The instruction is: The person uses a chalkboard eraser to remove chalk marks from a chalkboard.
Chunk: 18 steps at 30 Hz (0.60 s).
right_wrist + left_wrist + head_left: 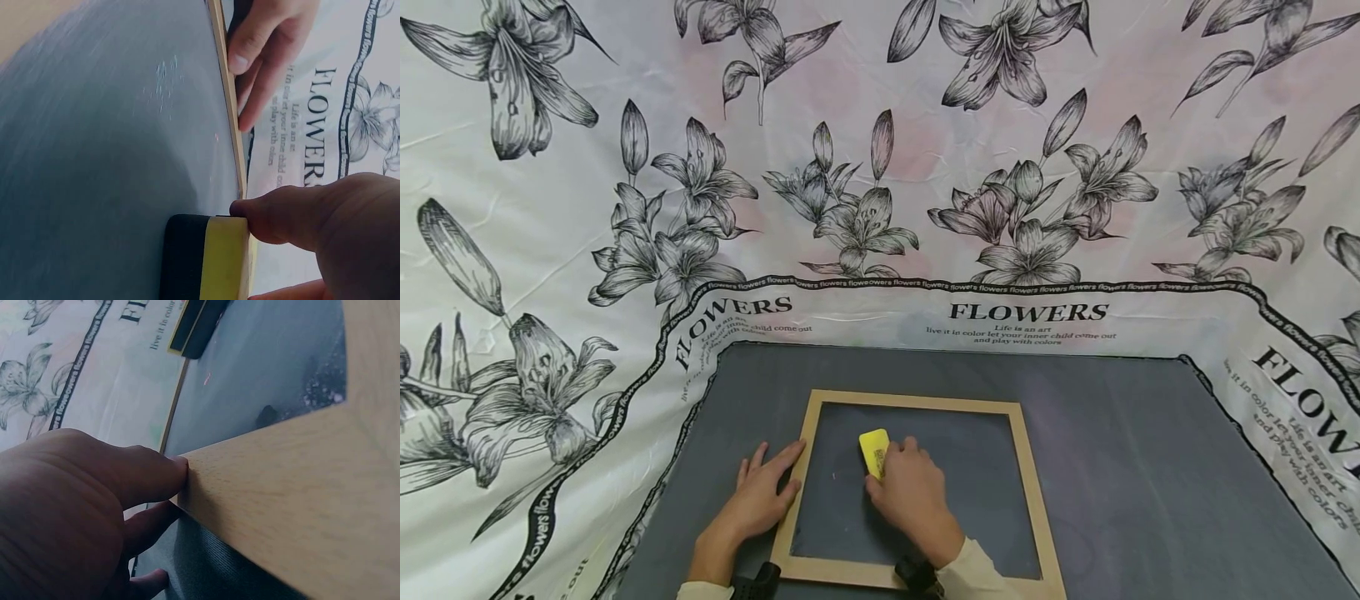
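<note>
A wood-framed chalkboard [955, 500] lies on the grey tabletop, its dark face turned up. My right hand [916, 493] grips a yellow board eraser [874, 451] over the upper middle of the board. In the right wrist view the eraser [224, 259] shows a black pad facing the dark surface, with the thumb on its yellow back. My left hand [762, 493] steadies the left side of the frame, thumb and fingertips touching its outer edge. Small white chalk marks [165, 84] show on the board in the right wrist view.
A white cloth [850, 200] with black lily prints and lettering surrounds the grey tabletop [1150, 467] at the back and sides. The board's wooden frame [1033, 492] forms a raised rim around the dark face. A dark wristband device [917, 575] sits at my right wrist.
</note>
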Each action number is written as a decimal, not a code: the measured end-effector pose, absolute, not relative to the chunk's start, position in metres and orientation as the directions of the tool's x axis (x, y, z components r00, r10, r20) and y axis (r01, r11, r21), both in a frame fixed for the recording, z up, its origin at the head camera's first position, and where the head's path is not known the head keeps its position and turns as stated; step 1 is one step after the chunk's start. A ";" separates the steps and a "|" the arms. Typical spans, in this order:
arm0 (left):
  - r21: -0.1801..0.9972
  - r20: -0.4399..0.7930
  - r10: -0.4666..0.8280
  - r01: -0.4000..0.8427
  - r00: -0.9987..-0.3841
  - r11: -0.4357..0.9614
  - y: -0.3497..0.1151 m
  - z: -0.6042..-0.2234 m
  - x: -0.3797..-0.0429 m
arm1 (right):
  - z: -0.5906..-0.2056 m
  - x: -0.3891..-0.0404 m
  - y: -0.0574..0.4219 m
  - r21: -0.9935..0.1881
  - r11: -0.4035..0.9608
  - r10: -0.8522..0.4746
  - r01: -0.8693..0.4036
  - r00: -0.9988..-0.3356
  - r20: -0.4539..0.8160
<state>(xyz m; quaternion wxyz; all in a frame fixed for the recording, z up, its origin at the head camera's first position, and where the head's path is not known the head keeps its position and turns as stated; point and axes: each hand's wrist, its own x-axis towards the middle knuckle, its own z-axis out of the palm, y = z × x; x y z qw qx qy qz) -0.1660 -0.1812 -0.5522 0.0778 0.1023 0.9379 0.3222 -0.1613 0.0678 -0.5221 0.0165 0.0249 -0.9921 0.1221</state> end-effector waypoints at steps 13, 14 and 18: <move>0.625 -0.071 0.244 0.148 -0.967 0.767 -0.181 -0.552 -0.165 | -0.520 -0.160 0.095 -0.243 0.970 0.015 0.015 -1.000 -0.005; 0.626 -0.071 0.244 0.147 -0.967 0.766 -0.181 -0.552 -0.165 | -0.521 -0.159 0.097 -0.243 0.970 0.019 0.020 -1.000 -0.005; 0.628 -0.070 0.245 0.148 -0.967 0.764 -0.181 -0.551 -0.165 | -0.521 -0.159 0.107 -0.248 0.968 0.038 0.038 -0.999 -0.004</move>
